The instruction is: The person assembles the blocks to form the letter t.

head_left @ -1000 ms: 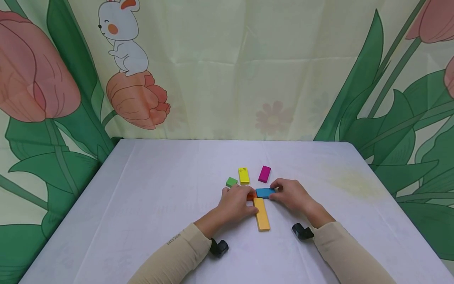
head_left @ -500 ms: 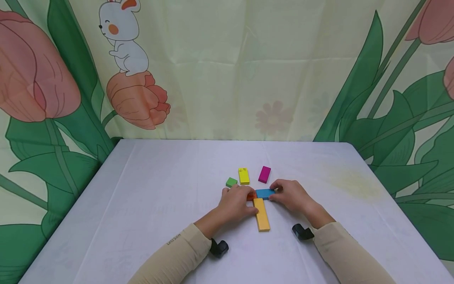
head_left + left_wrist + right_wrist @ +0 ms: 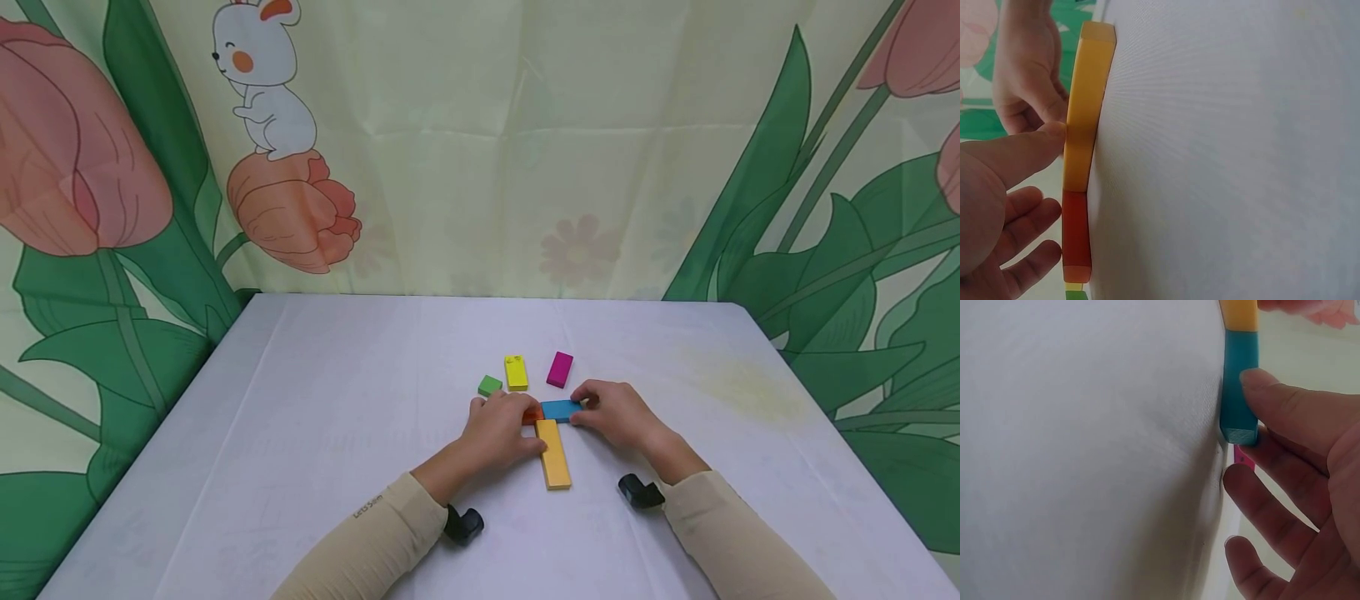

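Note:
Flat blocks lie on the table in a T shape. In the head view my left hand (image 3: 498, 427) reaches over the red-orange block (image 3: 533, 414) and largely covers it. The left wrist view shows its thumb on the long yellow-orange block (image 3: 1083, 112) and fingertips at the upper face of the red-orange block (image 3: 1075, 231). My right hand (image 3: 621, 414) pinches the outer end of the blue block (image 3: 559, 410) between thumb and finger. That block's inner end meets the yellow-orange block in the right wrist view, while the other fingers stay loose.
Behind the T lie a green block (image 3: 490, 385), a yellow block (image 3: 516, 372) and a magenta block (image 3: 559, 369). A white cloth covers the table (image 3: 337, 375). A printed curtain (image 3: 450, 167) hangs behind it. Black wrist cameras (image 3: 463, 526) sit below both hands.

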Motion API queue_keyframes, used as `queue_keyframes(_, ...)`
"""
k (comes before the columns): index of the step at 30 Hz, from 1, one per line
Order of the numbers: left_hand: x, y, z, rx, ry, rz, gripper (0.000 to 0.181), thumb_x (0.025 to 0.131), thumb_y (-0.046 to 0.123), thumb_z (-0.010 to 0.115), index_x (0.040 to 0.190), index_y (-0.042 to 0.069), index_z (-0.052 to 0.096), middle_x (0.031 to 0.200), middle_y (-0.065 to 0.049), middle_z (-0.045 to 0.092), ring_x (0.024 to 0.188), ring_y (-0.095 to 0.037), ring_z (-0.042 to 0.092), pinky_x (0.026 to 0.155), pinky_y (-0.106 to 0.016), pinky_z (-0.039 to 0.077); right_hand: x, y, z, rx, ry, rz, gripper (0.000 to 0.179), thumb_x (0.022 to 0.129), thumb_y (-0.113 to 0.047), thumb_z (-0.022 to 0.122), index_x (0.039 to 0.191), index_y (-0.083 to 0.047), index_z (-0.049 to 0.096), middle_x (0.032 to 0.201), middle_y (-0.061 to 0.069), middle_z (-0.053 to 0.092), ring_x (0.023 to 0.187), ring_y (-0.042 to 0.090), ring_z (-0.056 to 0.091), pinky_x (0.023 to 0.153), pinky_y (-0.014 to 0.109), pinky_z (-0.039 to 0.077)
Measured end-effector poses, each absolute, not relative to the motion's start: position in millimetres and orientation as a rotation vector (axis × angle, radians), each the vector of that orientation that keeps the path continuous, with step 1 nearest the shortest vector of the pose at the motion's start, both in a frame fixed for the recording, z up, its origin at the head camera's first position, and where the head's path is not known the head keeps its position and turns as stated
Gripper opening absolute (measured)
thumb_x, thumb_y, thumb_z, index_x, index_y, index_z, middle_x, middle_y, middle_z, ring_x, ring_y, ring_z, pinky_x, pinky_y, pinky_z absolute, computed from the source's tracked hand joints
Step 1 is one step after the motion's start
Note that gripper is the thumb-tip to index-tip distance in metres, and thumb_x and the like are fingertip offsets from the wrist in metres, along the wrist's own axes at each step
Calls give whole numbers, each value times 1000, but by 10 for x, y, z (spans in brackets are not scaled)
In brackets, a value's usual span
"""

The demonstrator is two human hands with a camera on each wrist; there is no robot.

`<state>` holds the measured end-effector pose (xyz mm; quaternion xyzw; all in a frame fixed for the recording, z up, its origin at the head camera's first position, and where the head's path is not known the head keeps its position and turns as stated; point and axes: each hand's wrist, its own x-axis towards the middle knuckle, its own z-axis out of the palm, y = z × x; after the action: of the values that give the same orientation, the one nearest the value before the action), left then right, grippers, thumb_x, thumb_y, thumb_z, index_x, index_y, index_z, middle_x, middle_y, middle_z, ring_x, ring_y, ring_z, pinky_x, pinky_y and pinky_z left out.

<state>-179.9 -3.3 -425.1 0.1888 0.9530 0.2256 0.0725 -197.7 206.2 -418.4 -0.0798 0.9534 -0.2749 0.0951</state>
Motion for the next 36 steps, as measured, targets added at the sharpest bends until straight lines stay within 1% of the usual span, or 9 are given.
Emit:
queue_keyframes(14,-1785,-32,-4239,566,2864,668,48,78,42,86,117,20,68,99,10,63,101,-14,50,85,-40,37,-1967,2068,-4184,-252,2825,-813,34,87,-17,80,117,-7,68,104,4,66,95,22,57,81,36,55)
queue_keyframes(20,-1779,-31,-4232,563,2865,666,48,78,42,86,117,20,68,100,10,63,101,-14,50,85,-39,37,-1972,2073,-4185,-244,2810,-811,36,87,-18,79,120,-7,67,108,6,66,99,24,57,83,38,55)
queue_keyframes(27,-1775,-28,-4227,567,2863,663,47,78,42,85,116,20,68,100,10,63,101,-14,50,86,-41,38,-1957,2088,-4167,-247,2813,-831,45,85,-22,81,126,-7,66,122,12,63,115,34,55,90,47,53)
queue_keyframes(30,-1774,-32,-4222,569,2862,666,48,78,42,85,117,20,68,100,10,63,101,-14,50,86,-40,37,-1928,2072,-4153,-286,2819,-832,46,84,-23,82,124,-7,67,123,12,63,118,36,53,93,52,50)
queue_keyframes(36,-1771,-41,-4215,575,2857,680,49,78,41,86,118,20,68,100,10,63,101,-14,50,86,-40,37,-1850,2031,-4145,-333,2829,-831,47,83,-24,84,124,-6,68,121,10,63,119,35,52,97,54,47)
